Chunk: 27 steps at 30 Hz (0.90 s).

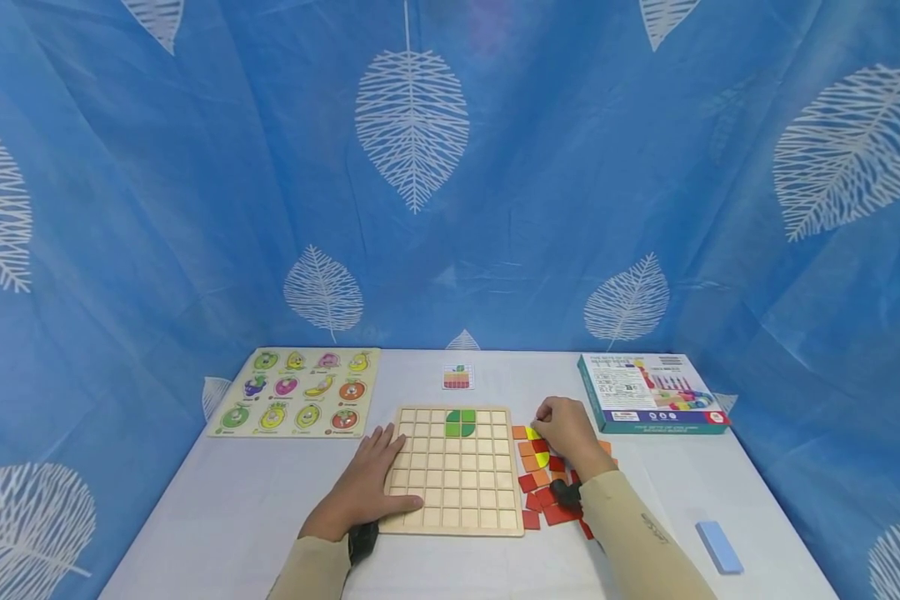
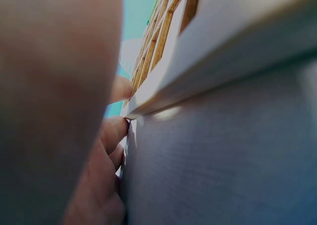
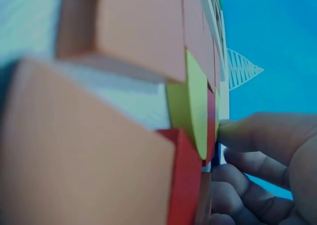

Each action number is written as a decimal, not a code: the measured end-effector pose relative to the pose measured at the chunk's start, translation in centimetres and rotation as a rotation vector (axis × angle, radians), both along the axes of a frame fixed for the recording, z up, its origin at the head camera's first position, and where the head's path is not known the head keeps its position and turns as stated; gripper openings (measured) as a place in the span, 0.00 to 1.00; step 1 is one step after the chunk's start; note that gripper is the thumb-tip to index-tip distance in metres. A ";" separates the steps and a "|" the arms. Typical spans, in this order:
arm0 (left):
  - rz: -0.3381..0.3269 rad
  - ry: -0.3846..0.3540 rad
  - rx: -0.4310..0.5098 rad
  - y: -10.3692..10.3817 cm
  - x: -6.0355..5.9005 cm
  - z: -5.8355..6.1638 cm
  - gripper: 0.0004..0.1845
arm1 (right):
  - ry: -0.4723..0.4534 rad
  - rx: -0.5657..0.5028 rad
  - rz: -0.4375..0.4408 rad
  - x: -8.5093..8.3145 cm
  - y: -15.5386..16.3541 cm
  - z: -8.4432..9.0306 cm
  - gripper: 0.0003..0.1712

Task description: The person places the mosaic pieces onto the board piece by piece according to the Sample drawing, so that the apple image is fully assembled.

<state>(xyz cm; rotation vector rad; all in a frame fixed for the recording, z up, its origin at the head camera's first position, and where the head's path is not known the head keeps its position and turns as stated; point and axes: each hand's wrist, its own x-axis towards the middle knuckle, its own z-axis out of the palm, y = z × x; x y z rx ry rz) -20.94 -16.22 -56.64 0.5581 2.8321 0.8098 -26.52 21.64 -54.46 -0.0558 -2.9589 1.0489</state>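
1 grid board (image 1: 457, 471), 4 green pieces (image 1: 461, 422) in it — left hand (image 1: 369, 482) rests flat, open, on its edge; right hand (image 1: 566, 433) has its fingers curled, pinching a yellow tile (image 1: 532, 433).

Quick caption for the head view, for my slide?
Left hand rests flat on the grid board; right hand fingers a yellow tile among loose tiles.

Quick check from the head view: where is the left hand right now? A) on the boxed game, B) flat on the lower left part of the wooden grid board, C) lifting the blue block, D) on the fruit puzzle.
B: the left hand lies with straight fingers on the lower left part of the wooden grid board, away from the fruit puzzle, the boxed game and the blue block.
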 end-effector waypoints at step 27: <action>0.000 0.000 0.002 0.0 0.1 0.0 0.64 | 0.037 -0.189 0.016 0.8 1.4 -0.5 0.09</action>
